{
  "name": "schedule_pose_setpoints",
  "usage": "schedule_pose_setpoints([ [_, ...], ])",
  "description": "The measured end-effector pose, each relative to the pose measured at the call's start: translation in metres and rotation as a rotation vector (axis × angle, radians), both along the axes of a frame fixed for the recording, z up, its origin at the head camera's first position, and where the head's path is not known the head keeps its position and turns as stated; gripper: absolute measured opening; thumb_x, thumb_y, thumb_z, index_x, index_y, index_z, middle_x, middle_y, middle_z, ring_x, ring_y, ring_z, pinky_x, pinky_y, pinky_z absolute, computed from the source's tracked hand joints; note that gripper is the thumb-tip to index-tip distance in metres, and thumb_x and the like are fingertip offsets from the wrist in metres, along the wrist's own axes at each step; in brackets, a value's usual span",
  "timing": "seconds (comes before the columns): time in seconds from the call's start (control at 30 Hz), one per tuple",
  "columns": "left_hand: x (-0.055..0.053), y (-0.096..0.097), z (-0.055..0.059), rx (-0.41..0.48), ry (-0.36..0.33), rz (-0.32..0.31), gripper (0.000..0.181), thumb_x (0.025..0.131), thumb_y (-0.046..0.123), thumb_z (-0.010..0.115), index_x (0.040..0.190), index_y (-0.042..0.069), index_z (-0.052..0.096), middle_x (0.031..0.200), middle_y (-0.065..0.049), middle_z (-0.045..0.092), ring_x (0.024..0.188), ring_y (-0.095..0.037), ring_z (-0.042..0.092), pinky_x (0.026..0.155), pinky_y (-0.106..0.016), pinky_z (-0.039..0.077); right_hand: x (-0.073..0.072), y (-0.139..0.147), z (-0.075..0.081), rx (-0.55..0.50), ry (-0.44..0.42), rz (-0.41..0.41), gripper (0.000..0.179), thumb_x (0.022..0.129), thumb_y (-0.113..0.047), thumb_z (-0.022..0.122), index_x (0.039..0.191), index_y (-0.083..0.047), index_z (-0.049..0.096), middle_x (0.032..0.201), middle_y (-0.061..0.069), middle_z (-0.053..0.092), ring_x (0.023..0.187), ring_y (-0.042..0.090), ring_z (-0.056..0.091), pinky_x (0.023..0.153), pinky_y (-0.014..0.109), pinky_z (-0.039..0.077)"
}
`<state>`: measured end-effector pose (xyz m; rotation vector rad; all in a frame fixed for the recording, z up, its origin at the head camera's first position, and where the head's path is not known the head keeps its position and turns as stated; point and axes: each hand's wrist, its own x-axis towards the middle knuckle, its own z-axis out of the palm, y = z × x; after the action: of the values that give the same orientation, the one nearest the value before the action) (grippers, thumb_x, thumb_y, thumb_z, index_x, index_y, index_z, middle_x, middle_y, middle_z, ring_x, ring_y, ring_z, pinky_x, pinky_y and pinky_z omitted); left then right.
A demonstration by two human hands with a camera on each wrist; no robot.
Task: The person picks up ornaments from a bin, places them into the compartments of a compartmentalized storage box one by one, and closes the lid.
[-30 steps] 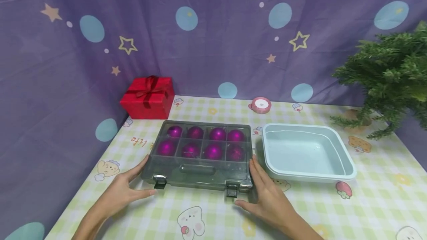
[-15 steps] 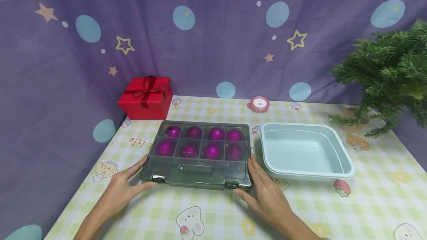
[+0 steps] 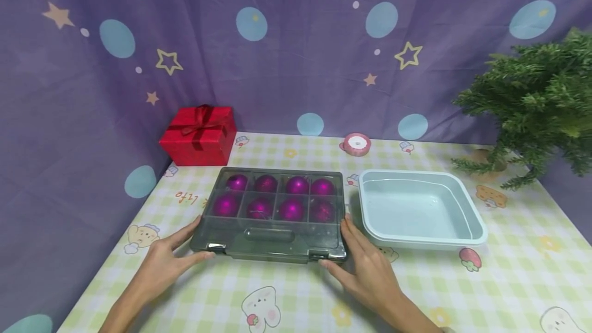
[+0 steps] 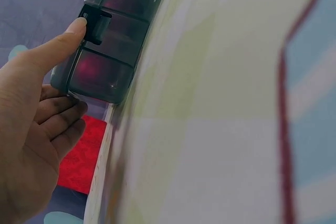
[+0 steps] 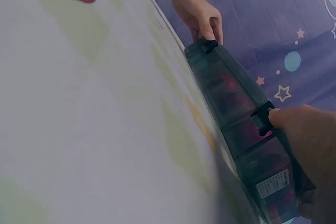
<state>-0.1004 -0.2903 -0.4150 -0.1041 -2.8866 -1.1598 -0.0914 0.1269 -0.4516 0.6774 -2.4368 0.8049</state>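
Note:
A clear grey plastic compartment case (image 3: 273, 253) lies on the table in the head view, its lid down, with several purple Christmas baubles (image 3: 291, 210) in its compartments. My left hand (image 3: 159, 269) grips the front left corner. Its thumb presses on the left latch (image 4: 97, 24), and its fingers lie along the case's side. At the front right corner my right hand (image 3: 370, 271) holds the case, thumb on the right latch (image 5: 261, 119) and fingers along the right side. Both latches are folded up against the front face.
A pale blue basin (image 3: 425, 243) stands right of the case. Behind are a red gift box (image 3: 196, 140) and a pink ribbon roll (image 3: 356, 144). A small green artificial tree (image 3: 536, 112) stands at the right, and a purple curtain (image 3: 296, 66) hangs at the back.
One second ago both latches hung down off the case's front edge. They have been pressed up against it by the thumbs. The whole view has shifted slightly.

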Motion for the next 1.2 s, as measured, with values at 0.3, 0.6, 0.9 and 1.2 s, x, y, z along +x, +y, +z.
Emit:
schedule_pose_setpoints([
  [0.3,0.0013,-0.0008,-0.001,0.01,-0.014,0.004,0.089,0.083,0.046,0.086,0.156,0.012,0.047,0.15,-0.017,0.051,0.135,-0.047,0.047,0.105,-0.067,0.042,-0.0012,-0.0021,-0.0015,-0.032,0.005,0.012,0.084,0.094,-0.053,0.072,0.139,0.015,0.054,0.143,0.033,0.051,0.109,0.05,0.065,0.06,0.013,0.056],
  [0.6,0.0043,-0.0004,-0.0011,0.005,0.002,0.003,0.089,0.084,0.045,0.086,0.156,0.011,0.047,0.149,-0.016,0.052,0.134,-0.049,0.048,0.105,-0.069,0.04,0.0001,-0.004,-0.0011,-0.062,-0.021,0.005,0.082,0.094,-0.051,0.074,0.139,0.015,0.054,0.143,0.033,0.051,0.11,0.052,0.064,0.059,0.01,0.053],
  [0.9,0.0023,0.0027,-0.0002,0.014,-0.012,0.015,0.085,0.087,0.043,0.084,0.157,0.01,0.046,0.146,-0.014,0.056,0.132,-0.042,0.053,0.106,-0.064,0.04,0.0009,-0.0059,0.0003,-0.051,-0.02,-0.03,0.077,0.092,-0.046,0.078,0.136,0.015,0.057,0.14,0.033,0.054,0.108,0.051,0.065,0.058,0.015,0.056],
  [1.2,0.001,0.004,0.0001,0.023,-0.017,0.02,0.086,0.087,0.045,0.084,0.156,0.012,0.047,0.146,-0.013,0.057,0.131,-0.04,0.054,0.107,-0.056,0.043,0.0,-0.0052,0.0011,-0.035,-0.022,-0.039,0.08,0.091,-0.045,0.08,0.138,0.015,0.055,0.141,0.033,0.053,0.114,0.051,0.063,0.071,0.038,0.064],
])
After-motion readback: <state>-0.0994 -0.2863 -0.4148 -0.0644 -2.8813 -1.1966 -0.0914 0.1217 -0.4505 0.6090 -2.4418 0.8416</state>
